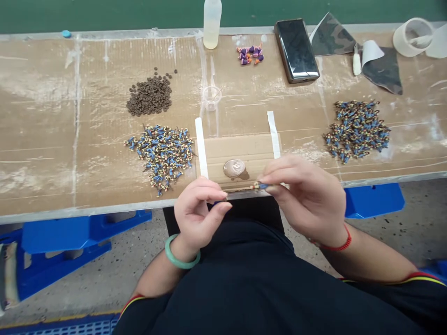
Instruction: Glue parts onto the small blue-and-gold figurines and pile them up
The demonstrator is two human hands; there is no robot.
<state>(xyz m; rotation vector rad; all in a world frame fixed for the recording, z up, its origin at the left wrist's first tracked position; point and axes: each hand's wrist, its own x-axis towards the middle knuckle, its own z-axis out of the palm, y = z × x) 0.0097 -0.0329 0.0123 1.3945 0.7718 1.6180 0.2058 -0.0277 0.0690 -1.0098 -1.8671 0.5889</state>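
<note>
My right hand pinches a small painted figurine in blue and pale yellow between thumb and fingertips, lying sideways over the table's front edge. Facing it, my left hand is closed in a pinch on a tiny brown piece, mostly covered by the fingertips; it resembles the loose discs. The two hands are apart. Just beyond them, a round clear lid or shallow dish with a glossy wet-looking surface sits on a cardboard sheet held by white tape strips.
Similar figurines lie in a left pile and a right pile. Behind are brown discs, a clear cup, purple figurines, a bottle, a black device and a tape roll.
</note>
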